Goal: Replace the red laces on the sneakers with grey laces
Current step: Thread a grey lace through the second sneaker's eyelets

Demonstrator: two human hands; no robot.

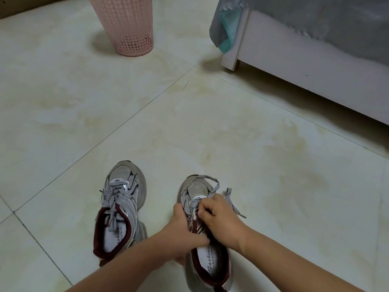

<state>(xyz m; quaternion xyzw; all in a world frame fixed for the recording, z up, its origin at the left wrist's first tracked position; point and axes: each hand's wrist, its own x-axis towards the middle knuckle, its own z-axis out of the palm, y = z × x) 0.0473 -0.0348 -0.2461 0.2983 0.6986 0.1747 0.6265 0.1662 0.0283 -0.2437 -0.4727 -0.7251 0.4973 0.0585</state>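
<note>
Left hand [185, 230] grips the right sneaker [207, 239] on the floor [189, 127]; right hand [219, 218] fingers pinch its grey lace [228, 194]. A hard tug could pull uneven ends. Left sneaker [120, 207] looks laced.

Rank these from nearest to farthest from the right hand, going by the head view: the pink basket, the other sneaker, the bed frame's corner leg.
Measured from the right hand, which works the grey lace:
1. Other sneaker, on the floor to the hand's left.
2. Bed frame's corner leg, far ahead, slightly right.
3. Pink basket, farthest, ahead and to the left.
</note>
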